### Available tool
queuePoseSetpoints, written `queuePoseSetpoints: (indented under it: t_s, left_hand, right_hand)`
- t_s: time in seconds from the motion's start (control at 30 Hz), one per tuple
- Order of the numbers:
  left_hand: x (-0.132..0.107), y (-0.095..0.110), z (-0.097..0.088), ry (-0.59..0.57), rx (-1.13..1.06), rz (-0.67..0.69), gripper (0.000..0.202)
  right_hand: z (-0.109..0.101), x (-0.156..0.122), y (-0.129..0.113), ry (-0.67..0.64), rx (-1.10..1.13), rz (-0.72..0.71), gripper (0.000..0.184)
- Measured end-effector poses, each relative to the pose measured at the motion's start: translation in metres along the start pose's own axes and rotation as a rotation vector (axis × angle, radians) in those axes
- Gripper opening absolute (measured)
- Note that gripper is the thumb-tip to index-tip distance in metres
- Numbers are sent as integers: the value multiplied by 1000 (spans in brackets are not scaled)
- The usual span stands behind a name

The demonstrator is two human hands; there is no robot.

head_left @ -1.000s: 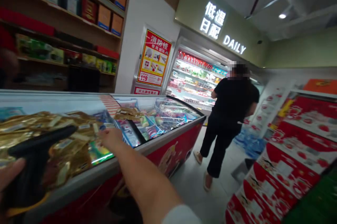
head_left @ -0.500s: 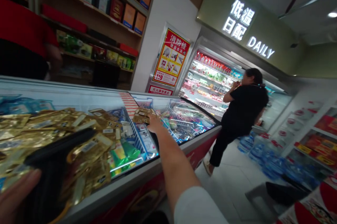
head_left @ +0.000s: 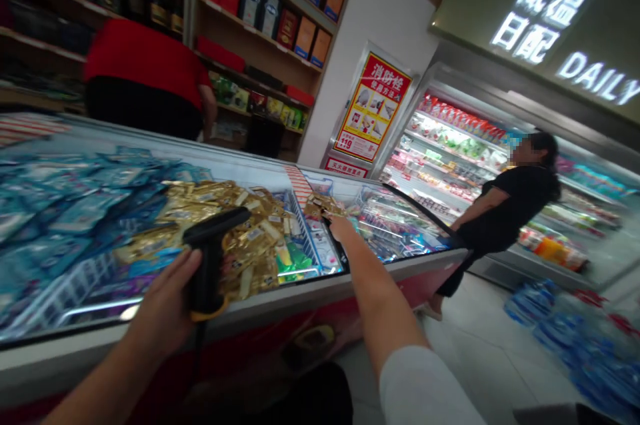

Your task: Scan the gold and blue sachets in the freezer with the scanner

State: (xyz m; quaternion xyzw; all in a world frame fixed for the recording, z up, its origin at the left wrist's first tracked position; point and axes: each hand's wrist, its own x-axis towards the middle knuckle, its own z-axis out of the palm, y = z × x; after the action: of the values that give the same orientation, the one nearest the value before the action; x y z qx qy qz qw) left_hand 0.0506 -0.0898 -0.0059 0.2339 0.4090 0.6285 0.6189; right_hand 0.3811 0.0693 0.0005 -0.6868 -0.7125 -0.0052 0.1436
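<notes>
My left hand (head_left: 167, 302) is wrapped around the grip of a black barcode scanner (head_left: 207, 268) with yellow-orange trim, held above the front rim of a chest freezer (head_left: 165, 135). Behind the scanner lies a heap of gold foil packets (head_left: 255, 235). My right arm stretches forward over the freezer. At its end my right hand (head_left: 341, 228) has curled fingers at the black edge of the sliding glass lid (head_left: 400, 222); the fingertips are small and partly hidden. A few more gold packets (head_left: 320, 204) lie just beyond that hand.
Blue packets (head_left: 95, 202) fill the freezer's left part, beside a white wire basket wall (head_left: 75, 295). A person in red (head_left: 145, 72) bends behind the freezer. Another person in black (head_left: 520, 198) stands at its far right end. Large water bottles (head_left: 575, 332) stand on the floor at right.
The view has swung left, so the left hand and scanner now show fully. My right hand stays at the lid's edge. The person in black has lowered a raised hand.
</notes>
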Motion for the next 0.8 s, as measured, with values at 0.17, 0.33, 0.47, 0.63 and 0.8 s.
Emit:
queuePoseSetpoints:
  t_s: [0.17,0.33,0.47,0.63,0.8]
  left_hand:
    - [-12,5,-21,-75,-35,111,21]
    - [-22,8,-30,-69,-19,143,21]
    - [-31,8,-38,-117,12,154,26]
    - [-40,8,-42,-137,22,176,30]
    - [-51,8,-46,-155,2,186,31]
  right_hand:
    - [1,-26,17,143,163,46,29]
    - [-5,-44,13,348,448,140,28]
    - [-8,-55,-1,403,683,203,25]
    - [-7,-68,-34,391,977,259,22]
    - [0,-90,-77,128,1627,209,22]
